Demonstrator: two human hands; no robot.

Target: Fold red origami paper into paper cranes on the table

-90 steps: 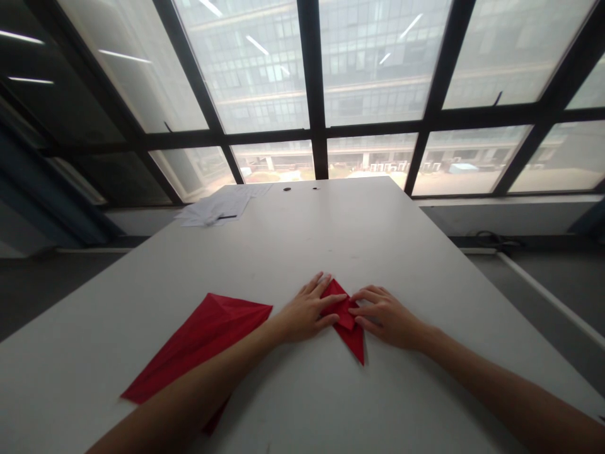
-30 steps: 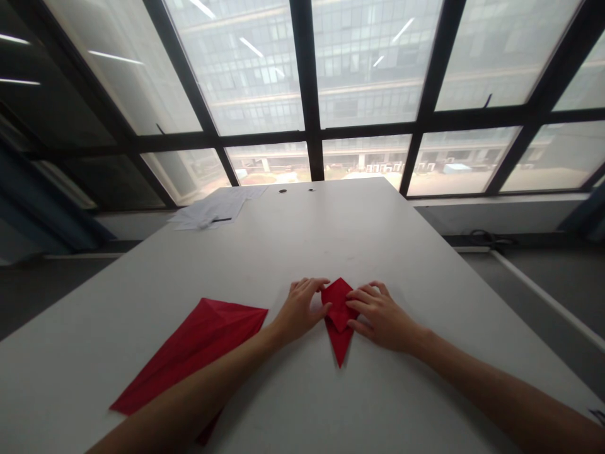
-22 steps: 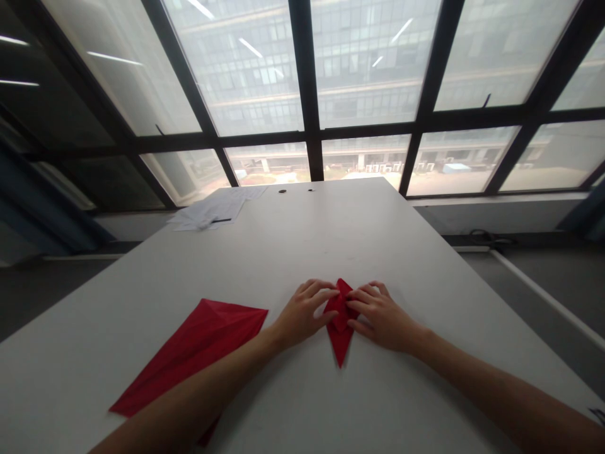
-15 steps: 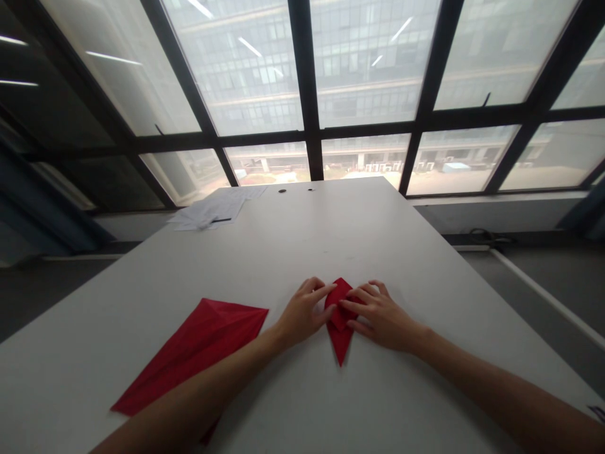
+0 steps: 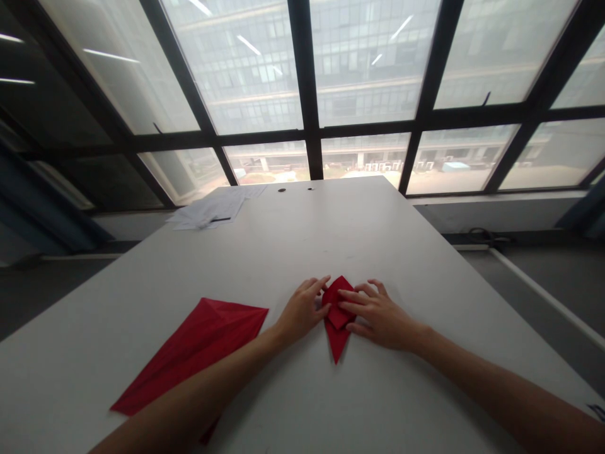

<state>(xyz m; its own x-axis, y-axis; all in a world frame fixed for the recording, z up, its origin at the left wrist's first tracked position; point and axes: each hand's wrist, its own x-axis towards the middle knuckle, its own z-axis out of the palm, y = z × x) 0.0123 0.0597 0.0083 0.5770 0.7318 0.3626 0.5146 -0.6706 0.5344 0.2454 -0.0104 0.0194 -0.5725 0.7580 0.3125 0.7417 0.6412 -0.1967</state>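
A small folded red paper [image 5: 337, 328] lies flat on the white table [image 5: 331, 227], its sharp tip pointing toward me. My left hand [image 5: 302, 309] rests at the paper's left edge, fingers partly curled, fingertips touching the upper fold. My right hand [image 5: 375, 312] lies on the paper's right side with fingers stretched flat, pressing the fold down. A larger folded red sheet [image 5: 193, 350] lies to the left, partly under my left forearm.
A loose pile of white papers with a dark pen [image 5: 212, 209] sits at the table's far left corner. Two small dark round spots [image 5: 282, 189] lie near the far edge. Large black-framed windows stand behind the table; grey floor lies on both sides.
The small red paper turned from slanting right to pointing straight at me. My left fingers curled and moved to its left edge; my right fingers slid further over the fold.
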